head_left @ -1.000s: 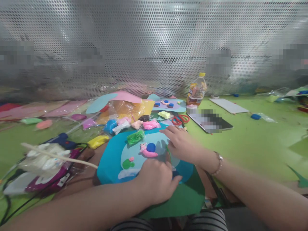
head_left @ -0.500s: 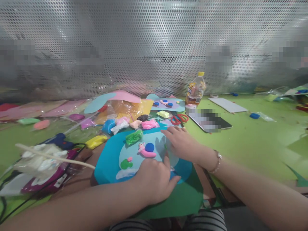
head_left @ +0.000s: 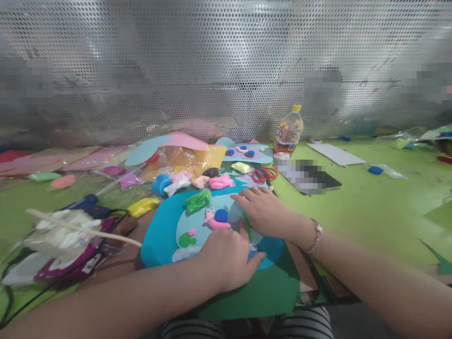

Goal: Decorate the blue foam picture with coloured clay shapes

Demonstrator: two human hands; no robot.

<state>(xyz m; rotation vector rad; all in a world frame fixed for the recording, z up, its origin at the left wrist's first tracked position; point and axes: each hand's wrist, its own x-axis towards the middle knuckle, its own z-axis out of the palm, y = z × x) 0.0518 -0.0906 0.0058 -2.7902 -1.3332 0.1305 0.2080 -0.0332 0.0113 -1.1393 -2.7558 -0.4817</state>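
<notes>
A blue paper picture (head_left: 155,235) lies before me on a dark green sheet (head_left: 268,292). On its light blue middle sits a clay snail with a pink body (head_left: 219,223) and blue shell (head_left: 221,215), with a green clay lily pad (head_left: 187,240) lower left. A thin green clay strip (head_left: 246,226) runs between my hands. My left hand (head_left: 228,259) rests on the picture, index finger stretched toward the strip's lower end, thumb apart, other fingers curled. My right hand (head_left: 263,212) lies over the picture's right side, fingers stretched left, its underside hidden.
Bagged green clay (head_left: 198,201) lies on the picture's upper edge. Beyond are pink clay (head_left: 221,181), red scissors (head_left: 264,174), a tablet (head_left: 318,179) and a bottle (head_left: 289,132). A glue gun (head_left: 90,207), cables and a cream-coloured stick (head_left: 84,228) crowd the left.
My right hand has shifted slightly left, and more of the green clay strip shows between my hands. My left hand stays almost in place. The whole view has moved a little.
</notes>
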